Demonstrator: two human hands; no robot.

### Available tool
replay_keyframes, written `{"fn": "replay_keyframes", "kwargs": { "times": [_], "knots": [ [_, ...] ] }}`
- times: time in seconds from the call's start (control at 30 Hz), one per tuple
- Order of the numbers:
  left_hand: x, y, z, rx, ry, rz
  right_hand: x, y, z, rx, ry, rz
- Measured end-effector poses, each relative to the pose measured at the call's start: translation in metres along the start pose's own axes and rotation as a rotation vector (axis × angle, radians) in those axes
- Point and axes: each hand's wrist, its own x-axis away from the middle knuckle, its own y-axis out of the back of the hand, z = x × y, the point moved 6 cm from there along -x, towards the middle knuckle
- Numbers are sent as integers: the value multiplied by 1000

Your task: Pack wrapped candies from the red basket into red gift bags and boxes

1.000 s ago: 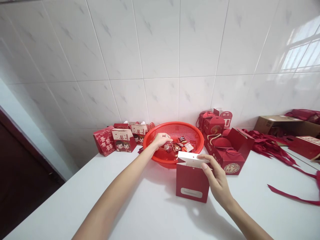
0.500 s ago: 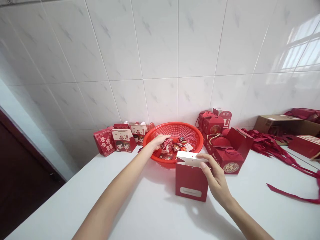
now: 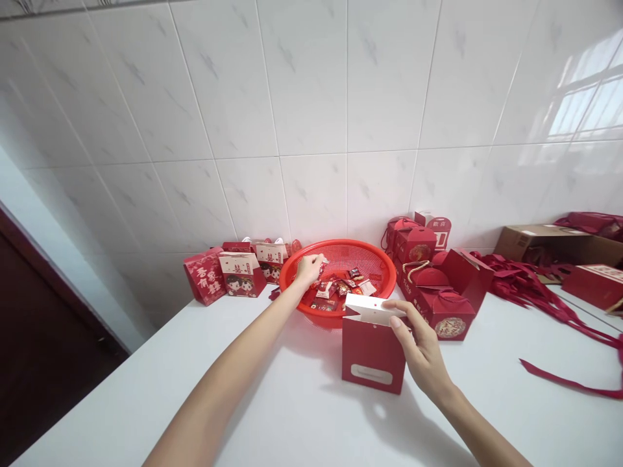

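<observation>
My left hand [image 3: 309, 267] is over the left side of a red plastic basket [image 3: 389, 263], its fingers closed on a small red-wrapped candy [image 3: 322, 268]. Several wrapped candies [image 3: 335, 286] lie in the basket below. In front of the basket an open-topped red paper box [image 3: 372, 353] with a white inside and a pale label stands on the white table. My right hand [image 3: 419, 337] grips the upper right edge of this box between thumb and fingers.
Small red and cream gift boxes [image 3: 241, 274] stand left of the basket. On the right are red gift boxes [image 3: 445, 308], dark red ribbons [image 3: 520, 282] and a cardboard box [image 3: 528, 239]. A tiled wall [image 3: 311, 97] rises behind the table [image 3: 287, 415].
My left hand has lifted slightly off the candies, with a red-wrapped one now at its fingertips. My right hand and the open box have stayed in place.
</observation>
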Motion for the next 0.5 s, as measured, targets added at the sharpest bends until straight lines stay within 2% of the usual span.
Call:
{"fn": "replay_keyframes", "kwargs": {
  "times": [0.07, 0.13, 0.27, 0.5],
  "knots": [
    [0, 0, -5, -61, -54, -9, 0, 1, 0, 13, 6, -11],
    [4, -5, -9, -136, -92, 45, -1, 2, 0, 20, 17, -25],
    [19, -25, -15, -337, -157, 264, -1, 3, 0, 19, 24, -38],
    [36, -56, -23, -783, -362, 581, -1, 3, 1, 15, 27, -27]
  ]
}}
